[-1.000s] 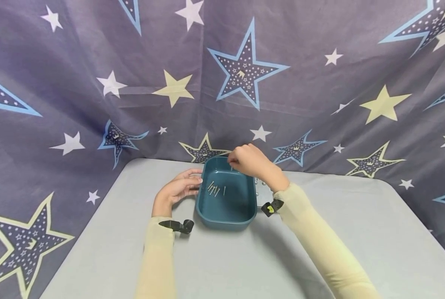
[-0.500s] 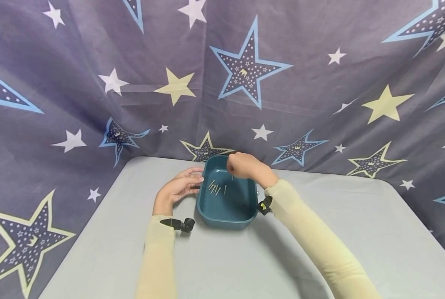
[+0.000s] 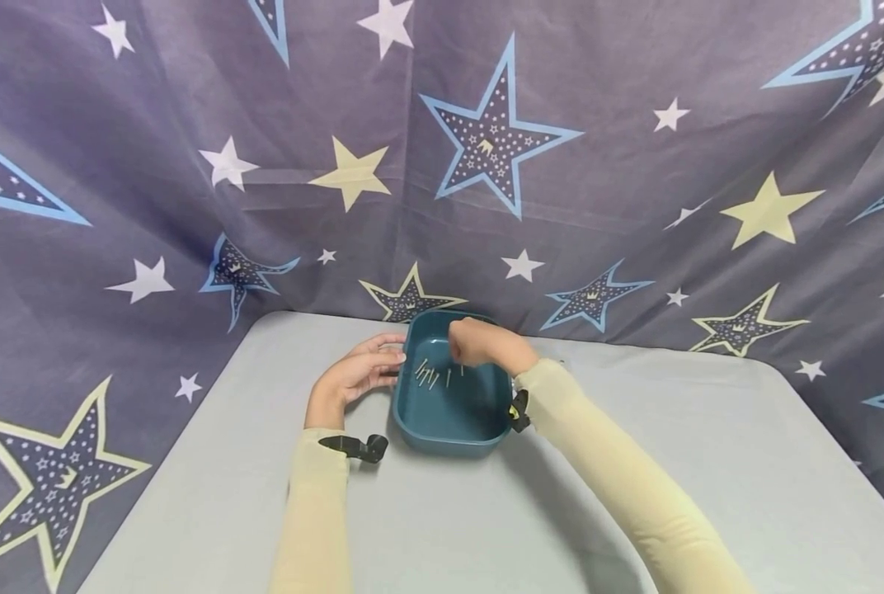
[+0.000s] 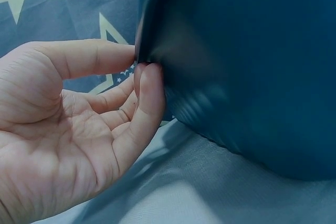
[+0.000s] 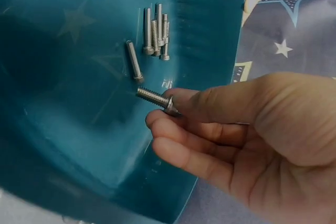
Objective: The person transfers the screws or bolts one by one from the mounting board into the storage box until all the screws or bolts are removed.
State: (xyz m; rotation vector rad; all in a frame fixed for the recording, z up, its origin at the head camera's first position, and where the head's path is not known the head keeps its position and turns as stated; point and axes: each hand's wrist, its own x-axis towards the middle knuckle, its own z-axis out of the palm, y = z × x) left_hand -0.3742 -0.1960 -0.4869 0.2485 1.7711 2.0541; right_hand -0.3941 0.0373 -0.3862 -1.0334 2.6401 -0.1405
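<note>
A teal plastic bin stands on the table, with several silver bolts lying in its left part. One more bolt lies a little apart from that group. Over the inside of the bin, my right hand pinches another bolt by its head between thumb and fingers, threaded end sticking out. At the bin's left side my left hand grips the wall near the rim, its palm facing the bin. Where its thumb meets the rim is partly hidden.
The grey-white table stretches around the bin. Behind it hangs a purple star-patterned cloth. Just right of the bin, the right forearm hides part of the table.
My right hand has moved from the bin's far right rim down and nearer over its inside, carrying the bolt. My left hand stays on the bin's left wall.
</note>
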